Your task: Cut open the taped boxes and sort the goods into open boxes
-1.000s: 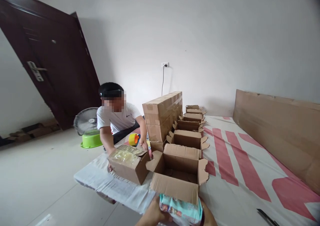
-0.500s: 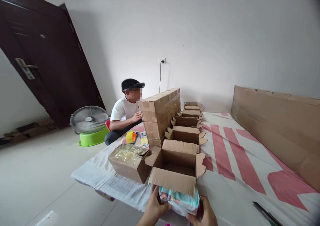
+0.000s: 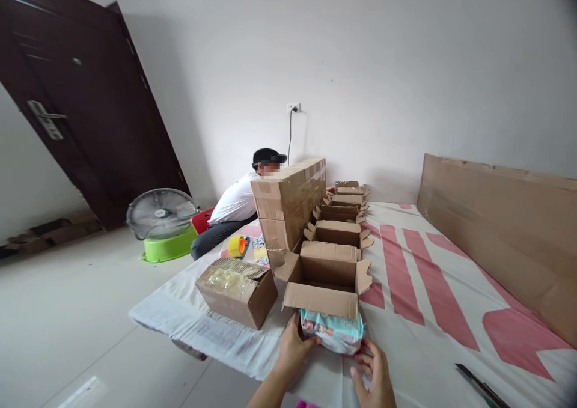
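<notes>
At lower centre, the left hand [image 3: 294, 349] clasped a soft-looking pack [image 3: 332, 333], best held by both ends; the right hand [image 3: 375, 372], fingers parted, perhaps touched it.

Left hand [image 3: 294, 347] on teal packet [image 3: 334, 332]

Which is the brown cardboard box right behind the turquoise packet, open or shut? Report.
Open: the brown cardboard box has flaps spread outward, interior showing.

Blocky teal plastic pack [image 3: 331, 333] is sitting just before the open brown cardboard box [image 3: 321, 300]; taped brown cardboard carton [image 3: 232, 292] is lying left of the box, round yellow tape roll [image 3: 234, 247] is resting behind that.
</notes>
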Available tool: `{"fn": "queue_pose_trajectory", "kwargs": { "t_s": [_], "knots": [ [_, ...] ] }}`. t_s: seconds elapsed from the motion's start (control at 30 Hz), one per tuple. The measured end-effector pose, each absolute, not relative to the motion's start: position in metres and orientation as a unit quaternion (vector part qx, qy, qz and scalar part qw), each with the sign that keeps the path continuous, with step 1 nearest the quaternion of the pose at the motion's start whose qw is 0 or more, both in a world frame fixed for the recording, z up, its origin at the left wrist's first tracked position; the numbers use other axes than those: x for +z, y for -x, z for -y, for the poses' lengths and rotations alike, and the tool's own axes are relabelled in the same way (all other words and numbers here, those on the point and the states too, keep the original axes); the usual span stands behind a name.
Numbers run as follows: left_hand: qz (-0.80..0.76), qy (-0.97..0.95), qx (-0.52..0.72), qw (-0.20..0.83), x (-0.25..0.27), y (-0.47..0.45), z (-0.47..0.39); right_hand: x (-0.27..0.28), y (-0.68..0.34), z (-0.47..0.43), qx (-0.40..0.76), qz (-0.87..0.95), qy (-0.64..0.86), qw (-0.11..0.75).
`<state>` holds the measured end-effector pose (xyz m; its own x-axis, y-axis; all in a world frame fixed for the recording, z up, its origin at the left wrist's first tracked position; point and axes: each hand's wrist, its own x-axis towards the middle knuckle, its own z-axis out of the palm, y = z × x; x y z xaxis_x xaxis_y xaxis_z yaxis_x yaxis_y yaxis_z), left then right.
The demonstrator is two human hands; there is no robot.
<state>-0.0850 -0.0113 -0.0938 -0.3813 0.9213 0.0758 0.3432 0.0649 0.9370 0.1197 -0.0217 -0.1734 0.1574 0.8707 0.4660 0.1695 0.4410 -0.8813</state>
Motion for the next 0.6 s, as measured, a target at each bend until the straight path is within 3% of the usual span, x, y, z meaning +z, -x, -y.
{"fn": "queue_pose_trajectory", "kwargs": {
  "t_s": [0.13, 0.37, 0.5, 0.6],
  "knots": [
    [-0.66, -0.508, 0.515, 0.2, -0.11, 0.084, 0.016, -0.174, -0.126, 0.021, 0.282, 0.615, 0.419, 0.605],
    [-0.609, -0.633, 0.456, -0.147, -0.116, 0.07, 0.046, -0.182, -0.147, 0.016, 0.294, 0.73, 0.345, 0.512],
    [-0.632, -0.658, 0.366, -0.181, -0.109, 0.054, 0.055, -0.179, -0.15, 0.017, 0.309, 0.78, 0.328, 0.434],
    [-0.7, -0.614, 0.339, -0.136, -0.104, 0.053, 0.043, -0.168, -0.149, 0.017, 0.314, 0.801, 0.328, 0.391]
  ]
}}
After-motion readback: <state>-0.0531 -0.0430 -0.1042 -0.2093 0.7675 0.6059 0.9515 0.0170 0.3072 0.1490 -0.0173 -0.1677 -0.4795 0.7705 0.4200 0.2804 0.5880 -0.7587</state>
